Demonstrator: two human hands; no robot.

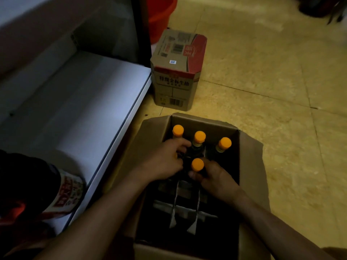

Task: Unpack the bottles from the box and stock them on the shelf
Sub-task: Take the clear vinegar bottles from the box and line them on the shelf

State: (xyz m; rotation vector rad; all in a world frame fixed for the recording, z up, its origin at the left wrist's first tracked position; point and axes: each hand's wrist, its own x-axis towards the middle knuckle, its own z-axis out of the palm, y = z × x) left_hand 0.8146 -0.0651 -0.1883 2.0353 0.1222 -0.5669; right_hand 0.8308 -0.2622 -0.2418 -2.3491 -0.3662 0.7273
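Four orange caps (197,164) on dark bottles. Plain brown open box (249,166), white dividers (195,209) inside. Brown closed carton (176,72), red band, dark lettering, barcode. Pale grey-white shelf (84,109). Mottled yellow floor tiles (281,81). Red bucket (161,14).
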